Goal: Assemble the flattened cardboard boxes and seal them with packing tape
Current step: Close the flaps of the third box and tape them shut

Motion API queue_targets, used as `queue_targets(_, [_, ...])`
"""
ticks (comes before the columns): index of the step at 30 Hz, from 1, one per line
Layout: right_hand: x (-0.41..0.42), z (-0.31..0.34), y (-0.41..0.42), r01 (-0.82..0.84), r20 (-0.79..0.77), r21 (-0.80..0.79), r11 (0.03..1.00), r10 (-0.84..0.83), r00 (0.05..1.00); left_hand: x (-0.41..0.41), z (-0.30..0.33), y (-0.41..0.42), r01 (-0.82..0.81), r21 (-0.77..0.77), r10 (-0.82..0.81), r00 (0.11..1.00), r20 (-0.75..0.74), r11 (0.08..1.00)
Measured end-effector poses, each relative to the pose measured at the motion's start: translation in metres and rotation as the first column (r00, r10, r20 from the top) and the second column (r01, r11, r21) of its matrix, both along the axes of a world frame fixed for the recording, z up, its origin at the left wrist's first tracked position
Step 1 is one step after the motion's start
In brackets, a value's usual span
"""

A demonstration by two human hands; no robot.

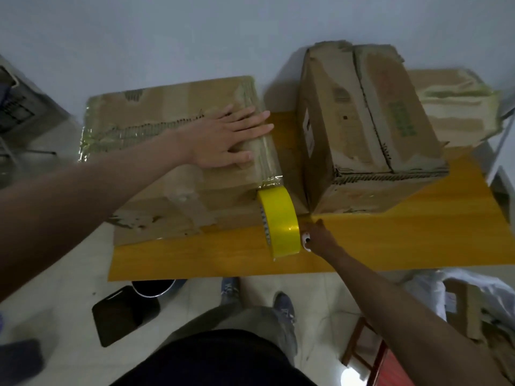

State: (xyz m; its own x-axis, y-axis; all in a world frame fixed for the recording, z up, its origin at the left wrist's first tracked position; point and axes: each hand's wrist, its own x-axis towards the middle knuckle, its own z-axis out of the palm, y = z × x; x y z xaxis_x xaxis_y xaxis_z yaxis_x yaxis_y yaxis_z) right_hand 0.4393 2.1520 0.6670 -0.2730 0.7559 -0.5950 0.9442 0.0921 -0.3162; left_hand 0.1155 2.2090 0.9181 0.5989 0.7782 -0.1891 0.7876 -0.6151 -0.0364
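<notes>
Nearest, at 5 o'clock, the right hand (316, 239) gripped the yellow tape roll (278, 222) on edge over the yellow table (390, 240); its strip ran up onto the taped box (178, 151). At 11 o'clock, the left hand (223, 140) pressed flat, fingers spread, on that box. Farther, at 1 o'clock, a second box (362, 129) stood tilted.

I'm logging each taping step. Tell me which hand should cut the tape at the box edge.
Probably right. The right hand already grips the tape roll hanging from the box corner, while the left hand lies flat on top, pinning the strip.
</notes>
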Motion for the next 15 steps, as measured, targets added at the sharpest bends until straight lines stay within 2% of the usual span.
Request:
queue_targets(4, [0.001, -0.003, 0.015, -0.085, 0.046, -0.110, 0.990, 0.091, 0.995, 0.001, 0.000, -0.001, -0.011, 0.003, 0.011, 1.000, -0.009, 1.000])
queue_targets(8, [0.004, 0.023, 0.033, -0.033, -0.049, -0.147, 0.989, 0.027, 0.998, 0.005, 0.005, -0.006, -0.036, 0.029, 0.037, 0.998, -0.053, 0.999])
queue_targets(15, [0.007, 0.147, 0.043, -0.041, -0.409, 0.004, 0.999, 0.039, 0.912, 0.016, 0.014, -0.014, -0.085, 0.043, 0.089, 0.993, -0.080, 0.995])
